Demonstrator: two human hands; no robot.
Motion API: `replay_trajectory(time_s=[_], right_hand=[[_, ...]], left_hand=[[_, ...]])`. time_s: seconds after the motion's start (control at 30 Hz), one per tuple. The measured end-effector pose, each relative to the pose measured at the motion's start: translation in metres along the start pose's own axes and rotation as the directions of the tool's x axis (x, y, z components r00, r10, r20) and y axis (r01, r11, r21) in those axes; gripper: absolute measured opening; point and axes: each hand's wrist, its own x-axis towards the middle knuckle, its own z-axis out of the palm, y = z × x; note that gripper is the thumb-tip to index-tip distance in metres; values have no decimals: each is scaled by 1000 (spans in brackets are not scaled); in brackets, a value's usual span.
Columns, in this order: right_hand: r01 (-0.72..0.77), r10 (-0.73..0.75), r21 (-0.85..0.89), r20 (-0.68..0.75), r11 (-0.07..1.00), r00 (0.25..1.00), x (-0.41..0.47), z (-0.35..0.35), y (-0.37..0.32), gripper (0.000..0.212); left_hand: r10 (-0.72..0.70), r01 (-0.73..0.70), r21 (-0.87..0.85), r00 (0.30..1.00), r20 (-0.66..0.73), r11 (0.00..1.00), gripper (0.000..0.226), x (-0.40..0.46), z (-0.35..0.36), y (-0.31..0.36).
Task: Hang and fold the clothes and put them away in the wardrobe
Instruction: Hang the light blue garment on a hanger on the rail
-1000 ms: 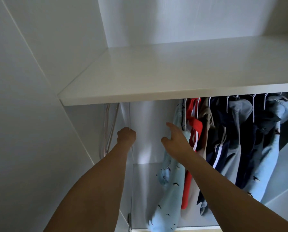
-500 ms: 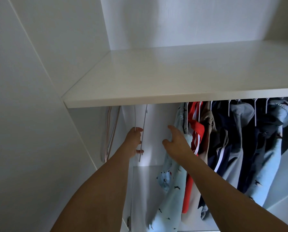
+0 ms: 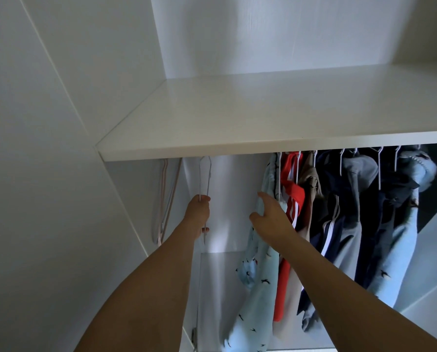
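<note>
Under the shelf (image 3: 263, 146), left hand (image 3: 197, 215) fingers grip light, stiff white hanger (image 3: 205, 179) mid-wire; right hand (image 3: 269, 219) spread, pressing soft blue garment (image 3: 253, 295) aside.

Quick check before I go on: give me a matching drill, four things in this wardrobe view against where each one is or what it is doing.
Things:
1. left hand
2. right hand
3. pink empty hangers
4. red garment

States:
A. hanging at the far left, by the wardrobe wall
B. resting on the light blue bird-print garment
C. gripping the thin white wire hanger
D. hanging just right of the light blue bird-print garment

Pairs: 1-C, 2-B, 3-A, 4-D
</note>
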Motion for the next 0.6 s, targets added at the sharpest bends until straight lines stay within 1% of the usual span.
replay_trajectory(time_s=[0.07, 0.13, 0.23, 0.3, 0.37, 0.4, 0.47, 0.53, 0.6], right_hand=[[7, -7, -9, 10, 1000, 1000, -4, -2, -2, 63], [17, -17, -22, 20, 1000, 1000, -11, -5, -6, 63], [21, -20, -25, 27, 999, 999, -21, -19, -10, 62], [36, -35, -43, 16, 998, 999, -29, -31, -10, 61], [60, -61, -43, -15, 997, 998, -45, -48, -6, 62], [50, -52, -64, -30, 997, 998, -51, -55, -1, 60], [27, -33, -97, -67, 995, 997, -71, -75, 9, 51], [9, -22, -128, -103, 992, 994, -93, -94, 17, 40], [-42, 27, -153, -100, 987, 995, -120, -114, 27, 41]], left_hand=[[38, -34, 70, 998, -48, 997, 31, 2, 0, -2], [90, -67, 196, 990, -110, 978, 35, 3, -2, -6], [112, -36, 351, 973, -201, 936, 47, -8, -4, -6], [161, -13, 449, 942, -294, 893, 54, -20, -3, -5], [257, -24, 559, 903, -343, 829, 56, -40, 4, -2], [318, -45, 616, 884, -341, 786, 56, -48, 8, -1], [446, -111, 725, 847, -288, 679, 56, -70, 23, -2], [554, -197, 786, 806, -210, 586, 55, -90, 42, -5], [634, -303, 816, 767, -98, 493, 53, -114, 64, -7]])
